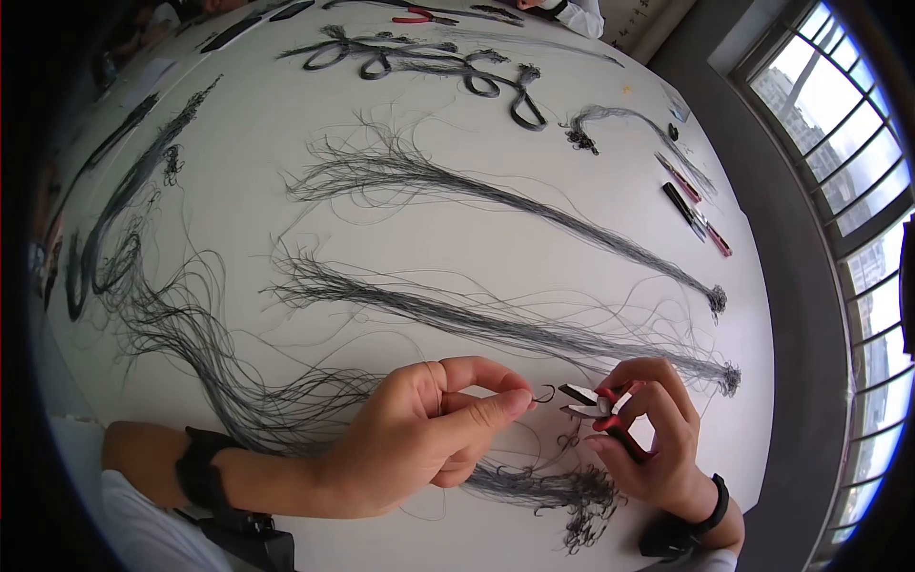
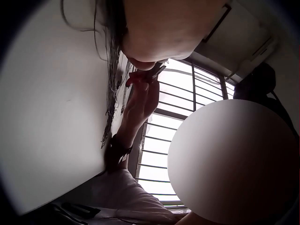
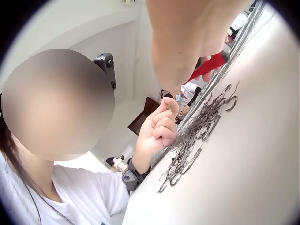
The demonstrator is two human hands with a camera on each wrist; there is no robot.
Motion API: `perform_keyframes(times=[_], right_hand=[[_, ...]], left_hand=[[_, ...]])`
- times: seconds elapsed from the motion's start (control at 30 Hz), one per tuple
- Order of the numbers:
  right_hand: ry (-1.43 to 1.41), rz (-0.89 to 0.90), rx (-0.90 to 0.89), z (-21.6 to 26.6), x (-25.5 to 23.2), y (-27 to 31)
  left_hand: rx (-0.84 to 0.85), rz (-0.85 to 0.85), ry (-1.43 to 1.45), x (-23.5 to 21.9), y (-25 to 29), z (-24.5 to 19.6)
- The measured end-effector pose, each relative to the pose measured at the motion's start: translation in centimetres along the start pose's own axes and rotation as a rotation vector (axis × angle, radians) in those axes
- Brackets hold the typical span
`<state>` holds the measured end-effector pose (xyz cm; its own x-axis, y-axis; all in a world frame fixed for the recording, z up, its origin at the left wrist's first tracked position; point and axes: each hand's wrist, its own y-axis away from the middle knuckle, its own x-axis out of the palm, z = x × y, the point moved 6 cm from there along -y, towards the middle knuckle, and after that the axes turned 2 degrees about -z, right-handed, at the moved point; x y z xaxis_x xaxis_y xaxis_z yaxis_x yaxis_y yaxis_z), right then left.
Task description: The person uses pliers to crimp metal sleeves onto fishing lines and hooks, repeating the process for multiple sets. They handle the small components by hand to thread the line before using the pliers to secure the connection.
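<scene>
My left hand (image 1: 419, 429) pinches a small dark hook (image 1: 547, 393) between thumb and index finger, and its curved end sticks out to the right. Red-handled pliers (image 1: 604, 408) are in my right hand (image 1: 658, 429), their jaws spread and pointing at the hook from a short distance. In the right wrist view a red handle (image 3: 206, 68) shows under that hand, with the left hand (image 3: 159, 129) opposite. Below both hands lies a bundle of dark strands (image 1: 519, 481), its right end a cluster of hooks (image 1: 586, 505); the left forearm covers part of it.
Two long strand bundles (image 1: 534, 212) (image 1: 496, 326) stretch across the white table (image 1: 238, 114), each knotted at its right end. Looped dark bundles (image 1: 481, 84) lie farther back. Several slim tools (image 1: 681, 205) rest near the right edge, beside a barred window (image 1: 839, 124). Other pliers (image 1: 419, 16) lie at the back.
</scene>
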<state>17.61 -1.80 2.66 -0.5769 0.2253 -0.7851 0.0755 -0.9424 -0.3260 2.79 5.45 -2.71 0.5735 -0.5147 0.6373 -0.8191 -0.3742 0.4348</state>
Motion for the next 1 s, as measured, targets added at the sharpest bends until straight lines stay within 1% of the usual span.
perform_keyframes(times=[0.03, 0.07, 0.13, 0.2, 0.3, 0.53, 0.63, 0.73, 0.8, 1.0], right_hand=[[-0.001, -0.018, -0.06, 0.13, -0.04, -0.23], [-0.001, -0.021, -0.062, 0.03, 0.1, -0.17], [-0.142, -0.017, -0.014, -0.36, 0.38, 0.06], [-0.146, -0.013, -0.032, -0.36, 0.38, 0.1], [-0.156, -0.025, -0.055, -0.29, 0.41, 0.15], [-0.11, -0.047, -0.075, 0.01, 0.19, 0.29], [-0.092, -0.028, -0.094, 0.02, 0.25, 0.46], [-0.094, -0.028, -0.09, 0.2, 0.27, 0.48], [-0.091, -0.028, -0.093, 0.31, 0.24, 0.41], [-0.066, -0.039, -0.074, 0.14, 0.25, 0.41]], left_hand=[[0.004, 0.0, -0.003, 0.01, 0.03, -0.05], [-0.018, 0.013, -0.001, 0.13, 0.07, 0.09], [-0.04, 0.027, 0.001, 0.17, 0.06, 0.27], [-0.041, 0.066, 0.044, 0.23, -0.03, 0.41], [-0.054, 0.079, 0.054, 0.26, -0.02, 0.52], [-0.053, 0.075, 0.048, 0.28, -0.08, 0.56], [-0.051, 0.071, 0.041, 0.4, -0.04, 0.38], [-0.041, 0.033, -0.04, 0.37, 0.07, 0.31], [0.021, 0.005, -0.157, 0.3, 0.12, -0.06], [0.052, -0.018, -0.193, 0.32, 0.35, -0.32]])
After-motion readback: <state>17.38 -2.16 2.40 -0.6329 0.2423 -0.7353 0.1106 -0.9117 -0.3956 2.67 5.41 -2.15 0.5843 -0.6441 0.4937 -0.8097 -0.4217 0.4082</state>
